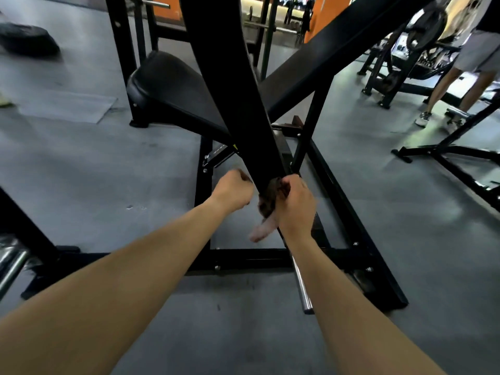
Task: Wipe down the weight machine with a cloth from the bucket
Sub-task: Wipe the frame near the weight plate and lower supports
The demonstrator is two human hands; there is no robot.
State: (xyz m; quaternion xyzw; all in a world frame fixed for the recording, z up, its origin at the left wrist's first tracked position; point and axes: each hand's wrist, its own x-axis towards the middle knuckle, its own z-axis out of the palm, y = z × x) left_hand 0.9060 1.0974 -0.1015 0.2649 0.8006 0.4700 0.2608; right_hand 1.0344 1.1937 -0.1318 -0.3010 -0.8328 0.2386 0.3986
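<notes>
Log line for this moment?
step: wiping | right hand: grips cloth on beam | left hand: curled beside beam, hold unclear

Quick tally for you: two hands, your left hand (233,191) and your right hand (297,204), plus one cloth (267,205) and one weight machine (238,90) with a single seat pad (173,85). Down low you've got one chrome peg (302,288) and one grey mat (67,106), and one other person (473,50) is off to the right.

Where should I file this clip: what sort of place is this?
Most likely a gym. A black padded bench sits on a bolted steel frame, a weight plate is loaded on a machine further back, and a chrome bar rests on a rack beyond.
</notes>
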